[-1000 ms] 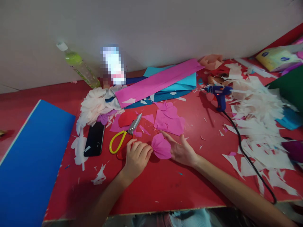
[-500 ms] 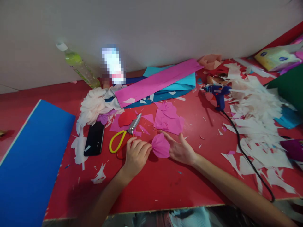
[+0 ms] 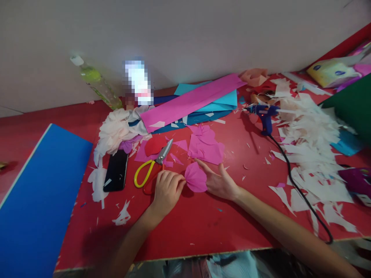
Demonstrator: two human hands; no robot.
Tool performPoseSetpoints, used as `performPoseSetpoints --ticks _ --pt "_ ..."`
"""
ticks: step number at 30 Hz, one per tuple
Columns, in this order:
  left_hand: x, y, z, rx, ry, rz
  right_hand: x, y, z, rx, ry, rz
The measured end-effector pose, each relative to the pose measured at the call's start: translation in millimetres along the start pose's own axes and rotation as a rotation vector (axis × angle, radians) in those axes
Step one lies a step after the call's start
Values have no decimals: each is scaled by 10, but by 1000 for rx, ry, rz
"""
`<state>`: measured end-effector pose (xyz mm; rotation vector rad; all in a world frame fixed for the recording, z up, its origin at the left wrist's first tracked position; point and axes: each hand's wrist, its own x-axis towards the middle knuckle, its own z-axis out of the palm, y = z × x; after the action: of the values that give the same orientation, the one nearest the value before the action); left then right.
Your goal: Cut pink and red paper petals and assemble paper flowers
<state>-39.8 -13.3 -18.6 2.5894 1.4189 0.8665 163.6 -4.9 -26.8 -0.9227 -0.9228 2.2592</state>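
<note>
My left hand (image 3: 169, 190) pinches the gathered end of a pink paper petal (image 3: 196, 178), which fans out to the right above the red table. Beside the petal's outer edge, my right hand (image 3: 222, 183) is open, fingers stretched and thumb raised; whether it touches the paper is hard to tell. Just beyond the left hand lie scissors (image 3: 158, 161) with one yellow handle loop and one red one, blades spread a little. More pink paper pieces (image 3: 205, 146) rest behind the right hand, some cut to rounded shapes.
A blue glue gun (image 3: 264, 116) with a black cord stands at right, near a heap of white paper scraps (image 3: 313, 154). Left are a dark phone (image 3: 116, 170), a white paper flower (image 3: 116, 129) and a blue board (image 3: 43, 200). Folded pink paper (image 3: 191, 102) and a bottle (image 3: 98, 85) line the wall.
The view has shifted slightly. My left hand keeps its pinch on the petal, and my right hand stays outstretched beside it.
</note>
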Motion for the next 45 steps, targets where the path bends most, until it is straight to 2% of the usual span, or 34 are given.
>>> performPoseSetpoints --ticks 3,7,16,19,23,24,25,28,32,36,45 --pt "-3 -6 10 6 8 -4 9 -6 27 98 14 -80" --pt "-6 -5 21 9 -8 -15 13 -22 58 154 -41 -106" --pt "-9 -47 36 66 -54 93 -12 -53 -58 204 -105 -57" --pt "-23 -67 52 133 -149 118 -76 -95 -150 -40 0 -116" --pt "-37 -65 66 219 -259 126 -132 -96 -173 -745 396 -382" --pt "-37 -63 66 222 -267 126 -126 -80 -157 -914 452 -458" --pt "-36 -62 65 218 -269 126 -112 -60 -137 -1060 461 -532" --pt "-38 -66 61 186 -272 124 -30 15 -80 -1371 361 -738" --pt "-53 -64 66 153 -277 105 78 82 -73 -1571 259 -900" --pt "-64 -41 75 164 -248 86 109 103 -105 -1634 238 -881" --pt "-57 -39 32 149 -240 154 111 137 -98 -1723 242 -783"
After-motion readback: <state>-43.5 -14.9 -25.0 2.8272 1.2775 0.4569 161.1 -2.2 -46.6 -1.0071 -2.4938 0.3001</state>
